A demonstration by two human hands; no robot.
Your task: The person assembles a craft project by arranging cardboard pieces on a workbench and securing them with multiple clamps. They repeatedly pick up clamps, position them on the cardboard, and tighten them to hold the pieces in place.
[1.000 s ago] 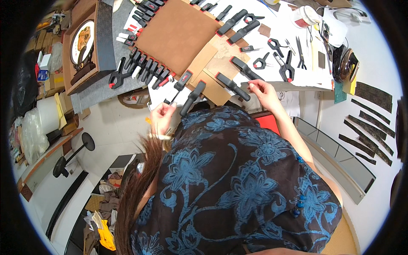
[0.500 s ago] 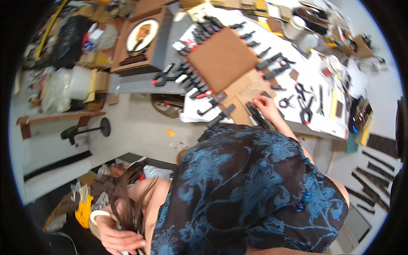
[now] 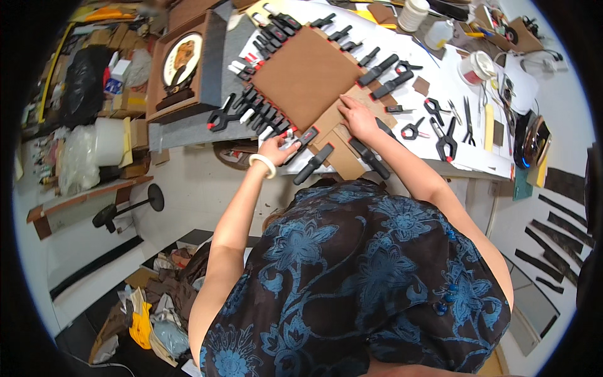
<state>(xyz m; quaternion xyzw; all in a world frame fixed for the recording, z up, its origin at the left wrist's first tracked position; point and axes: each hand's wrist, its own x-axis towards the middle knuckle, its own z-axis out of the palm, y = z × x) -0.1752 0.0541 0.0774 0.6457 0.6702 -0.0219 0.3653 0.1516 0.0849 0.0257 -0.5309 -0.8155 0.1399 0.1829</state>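
Observation:
A square brown panel lies on the work table, ringed by several black clamps with red pads. My left hand, a pale bangle at its wrist, is at the panel's near-left corner. Its thumb and fingers close around a black clamp there; the exact grip is partly hidden. My right hand lies with fingers stretched out on the tan boards along the panel's near-right edge. Between the hands, two more clamps, one on the left and one on the right, jut over the table's front edge.
Loose spring clamps and scissors lie to the right on white paper. A white tub and a bottle stand farther back. On the left is an open wooden box holding a round white plaque.
My left hand has come up from low at the left side to the clamps. My right hand has moved forward and left onto the boards. The view has shifted.

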